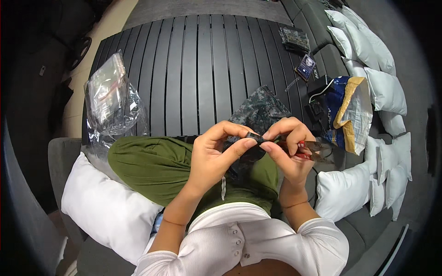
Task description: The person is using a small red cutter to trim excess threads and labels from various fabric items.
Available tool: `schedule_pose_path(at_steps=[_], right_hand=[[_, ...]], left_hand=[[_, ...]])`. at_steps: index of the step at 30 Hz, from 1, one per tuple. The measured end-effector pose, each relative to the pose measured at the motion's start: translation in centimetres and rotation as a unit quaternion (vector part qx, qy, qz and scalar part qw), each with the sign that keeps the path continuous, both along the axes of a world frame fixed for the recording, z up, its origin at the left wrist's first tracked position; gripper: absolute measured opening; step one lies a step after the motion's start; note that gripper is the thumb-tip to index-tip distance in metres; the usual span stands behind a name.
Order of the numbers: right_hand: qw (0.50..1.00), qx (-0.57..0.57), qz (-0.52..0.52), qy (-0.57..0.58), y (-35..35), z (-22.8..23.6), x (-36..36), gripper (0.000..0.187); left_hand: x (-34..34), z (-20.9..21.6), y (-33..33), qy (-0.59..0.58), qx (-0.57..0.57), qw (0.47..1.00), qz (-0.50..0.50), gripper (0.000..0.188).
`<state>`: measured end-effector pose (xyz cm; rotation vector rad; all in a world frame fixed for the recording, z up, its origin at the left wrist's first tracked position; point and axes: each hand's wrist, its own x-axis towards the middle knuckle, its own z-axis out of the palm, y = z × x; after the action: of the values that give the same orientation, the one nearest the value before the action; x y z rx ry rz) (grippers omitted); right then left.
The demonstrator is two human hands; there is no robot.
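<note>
A dark camouflage cloth (260, 108) lies over the near edge of the table and down onto my lap. Its dark edge is pinched between the thumb and index finger of my left hand (214, 149). Right beside it, the fingertips of my right hand (290, 145) close on the same edge, almost touching the left ones. Small red-handled scissors (304, 152) are tucked in my right hand, their blades pointing right, away from the cloth. A thin thread seems to show between the right fingers, too fine to be sure.
A dark slatted table (198, 69) spreads in front of me. Clear plastic bags (110, 92) sit at its left, folded camouflage pieces (294, 39) at the far right. A card-like item (305, 67), a black box (319, 85) and a blue-yellow sack (343, 110) stand right. White pillows (343, 191) line the sofa.
</note>
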<state>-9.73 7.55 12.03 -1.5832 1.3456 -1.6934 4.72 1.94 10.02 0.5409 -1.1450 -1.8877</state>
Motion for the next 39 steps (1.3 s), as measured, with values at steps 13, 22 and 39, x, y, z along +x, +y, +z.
schedule_pose_path(at_steps=[13, 22, 39], right_hand=[[0.988, 0.027, -0.001, -0.150, 0.3, -1.1, -0.6, 0.057], [0.989, 0.132, 0.056, -0.035, 0.3, -1.5, 0.1, 0.048], [0.975, 0.173, 0.046, -0.128, 0.5, -0.7, 1.5, 0.065]], left_hand=[[0.3, -0.1, 0.1, 0.043, 0.008, 0.999, 0.000, 0.011], [0.1, 0.4, 0.1, 0.063, 0.108, 0.992, -0.014, 0.018], [1.1, 0.6, 0.2, 0.082, 0.143, 0.984, -0.072, 0.017]])
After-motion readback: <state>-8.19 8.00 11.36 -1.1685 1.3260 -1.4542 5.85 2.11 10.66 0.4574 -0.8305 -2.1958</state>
